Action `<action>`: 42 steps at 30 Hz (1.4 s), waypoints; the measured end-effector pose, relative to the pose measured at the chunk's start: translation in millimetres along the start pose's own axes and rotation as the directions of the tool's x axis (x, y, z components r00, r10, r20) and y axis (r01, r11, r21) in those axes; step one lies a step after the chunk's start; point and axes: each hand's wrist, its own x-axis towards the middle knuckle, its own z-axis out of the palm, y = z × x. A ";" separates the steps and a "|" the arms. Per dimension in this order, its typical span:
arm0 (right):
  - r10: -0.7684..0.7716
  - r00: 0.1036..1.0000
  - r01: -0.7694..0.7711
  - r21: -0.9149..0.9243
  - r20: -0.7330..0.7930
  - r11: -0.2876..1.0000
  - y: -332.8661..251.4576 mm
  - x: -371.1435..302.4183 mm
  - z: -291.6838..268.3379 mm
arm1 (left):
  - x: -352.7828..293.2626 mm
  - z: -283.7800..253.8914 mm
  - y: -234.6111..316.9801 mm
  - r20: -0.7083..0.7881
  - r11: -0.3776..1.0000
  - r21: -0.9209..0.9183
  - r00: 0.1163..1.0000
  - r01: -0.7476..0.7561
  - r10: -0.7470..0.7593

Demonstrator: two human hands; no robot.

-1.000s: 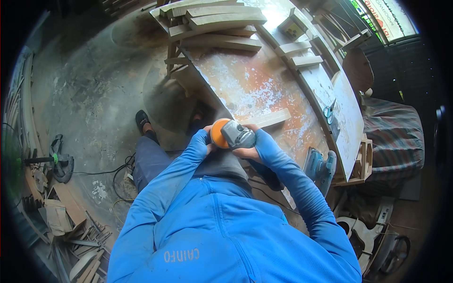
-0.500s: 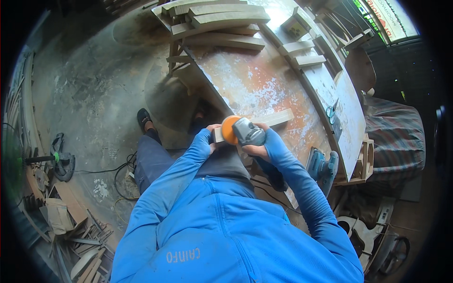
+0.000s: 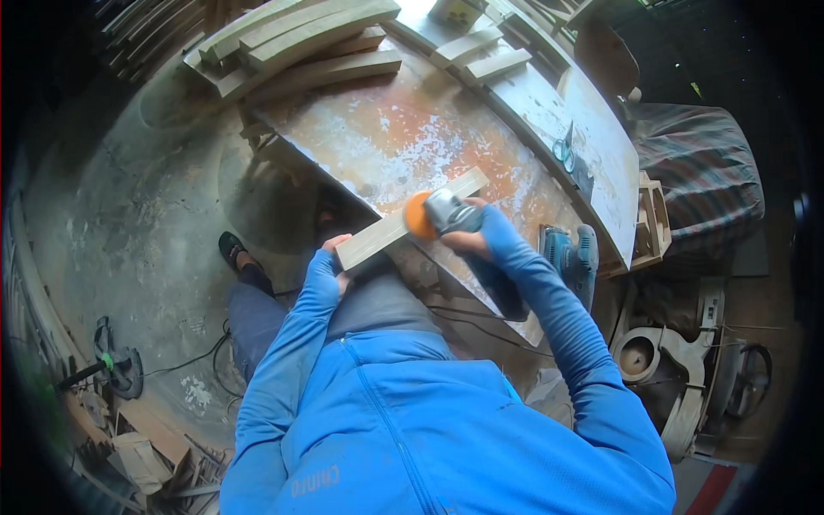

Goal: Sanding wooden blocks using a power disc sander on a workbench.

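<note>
Head view. My left hand (image 3: 331,257) is closed around the near end of a pale wooden piece (image 3: 372,244); my right hand (image 3: 470,240) grips a power tool (image 3: 448,211) near its grey head, the dark body slanting down toward me.

Risks, my judgement:
- The wood's near end juts past the edge of the surface (image 3: 343,163), above my lap, and I see no clamp. Uneven pressure from the tool could tip or swing it, since only my left hand steadies that end.
- The orange disc (image 3: 418,215) stands at the middle of the wood. If it catches an edge, it could kick toward my left fingers or my legs. Whether it spins, or presses on the wood, I cannot tell.
- A dark cord (image 3: 481,323) runs below the surface's near edge; a snag there could tug, if it feeds this tool. The connection is not visible.

Position: the wood slants from my left hand, away and to the right, its far end lying on the surface beyond my right hand. The disc sits between both hands, nearer the right. A teal sander (image 3: 570,263) stands right of my right hand, apart from the wood.
</note>
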 end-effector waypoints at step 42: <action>0.013 0.992 -0.012 0.009 -0.126 1.000 15.5 -13.0 -35.3 | -10.2 -9.6 17.1 -0.043 0.968 -0.061 0.968 0.245 -0.248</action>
